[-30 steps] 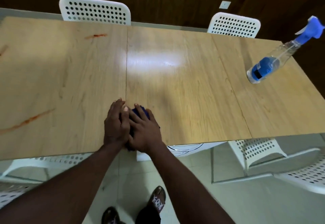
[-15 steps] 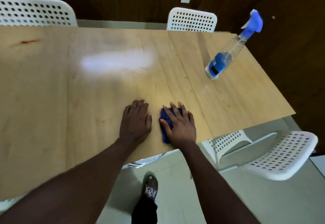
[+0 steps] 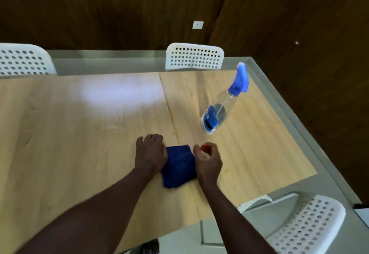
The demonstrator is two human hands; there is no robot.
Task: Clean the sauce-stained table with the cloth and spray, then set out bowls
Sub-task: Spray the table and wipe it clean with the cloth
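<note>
Cloth [image 3: 178, 164] lies between left hand [image 3: 149, 152], fingers flat, and right hand [image 3: 208, 162], fingers curled, grip unclear.

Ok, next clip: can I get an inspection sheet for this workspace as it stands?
Surface: light wood-laminate table, two panels with a seam, glare patch; no sauce stains in view.
Job's things: folded dark blue cloth near the front edge; clear plastic spray bottle with blue trigger standing on the right panel; no bowls seen.
Clutter: nothing seen.
Hands: left hand rests at the cloth's left edge; right hand at its right edge, fingers curled, grip unclear.
Cables: nothing seen.
Surroundings: white perforated plastic chairs; dark wood-panelled wall.
</note>
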